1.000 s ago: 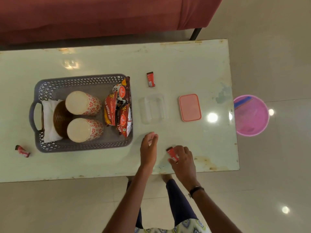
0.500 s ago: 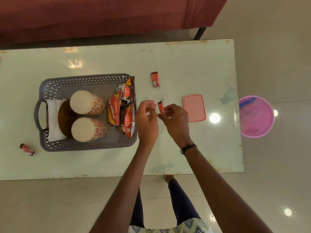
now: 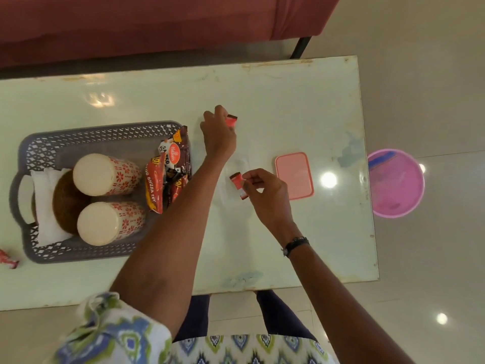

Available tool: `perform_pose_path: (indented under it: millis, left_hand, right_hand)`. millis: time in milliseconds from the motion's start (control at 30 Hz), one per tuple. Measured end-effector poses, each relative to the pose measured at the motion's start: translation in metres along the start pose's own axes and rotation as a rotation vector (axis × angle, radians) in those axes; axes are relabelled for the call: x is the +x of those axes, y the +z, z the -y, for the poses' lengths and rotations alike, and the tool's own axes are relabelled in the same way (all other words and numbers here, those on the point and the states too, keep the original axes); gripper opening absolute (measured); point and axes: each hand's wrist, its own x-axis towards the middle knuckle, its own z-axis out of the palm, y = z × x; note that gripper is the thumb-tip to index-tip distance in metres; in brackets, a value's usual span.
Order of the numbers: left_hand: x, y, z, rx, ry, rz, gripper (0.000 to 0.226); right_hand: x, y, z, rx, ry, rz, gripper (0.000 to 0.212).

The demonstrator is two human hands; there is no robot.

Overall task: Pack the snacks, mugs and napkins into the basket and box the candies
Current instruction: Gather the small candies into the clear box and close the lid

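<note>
So the whole scene is on a pale greenish table (image 3: pixel 288 106) with a glossy top, chipped and stained along its edges, filling most of the frame. A dark red sofa (image 3: pixel 157 19) runs across the top, shiny beige floor tiles show on the right, and a pink bucket (image 3: pixel 395 183) stands on the floor just off the table's right edge.

Counting things: one grey lattice basket (image 3: pixel 99 132) at middle left, holding two floral mugs (image 3: pixel 105 174) lying on their sides, a white napkin (image 3: pixel 43 195) at its left end with something brown and woven next to it, and a bunch of red snack packets (image 3: pixel 168 169) at its right end (can't count those exactly). Three red candies are visible, plus one pink lid (image 3: pixel 294 176) lying flat right of center.

Left hand (image 3: pixel 217 132) is reaching up past the basket's right end, fingers curled round a candy (image 3: pixel 231 121) that pokes out on its right side. Right hand (image 3: pixel 265 195) pinches a second candy (image 3: pixel 238 184) by fingertips, the wrapper sticking out to the hand's left, just left of the lid. Third candy (image 3: pixel 8 260) lies on the table at the far left edge, below the basket's lower left corner, well apart from both hands.
</note>
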Motion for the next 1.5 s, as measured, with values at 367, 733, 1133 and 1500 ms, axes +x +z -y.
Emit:
perform_pose_path:
  millis: [367, 733, 1133, 1500]
  left_hand:
    - [-0.089, -0.035, 0.008, -0.336, 0.007, -0.077, 0.021]
    - [-0.150, -0.054, 0.038, -0.339, 0.124, -0.008, 0.020]
    - [-0.173, -0.197, 0.171, -0.529, -0.066, -0.365, 0.013]
    - [-0.158, -0.264, 0.396, -0.483, -0.728, -0.614, 0.026]
  right_hand:
    - [0.009, -0.010, 0.001, -0.019, 0.064, -0.049, 0.011]
    - [-0.005, 0.005, 0.019, -0.160, -0.013, -0.110, 0.012]
    - [-0.052, 0.155, 0.123, -0.133, -0.263, 0.159, 0.012]
    - [-0.095, 0.351, 0.168, -0.148, -0.356, 0.566, 0.011]
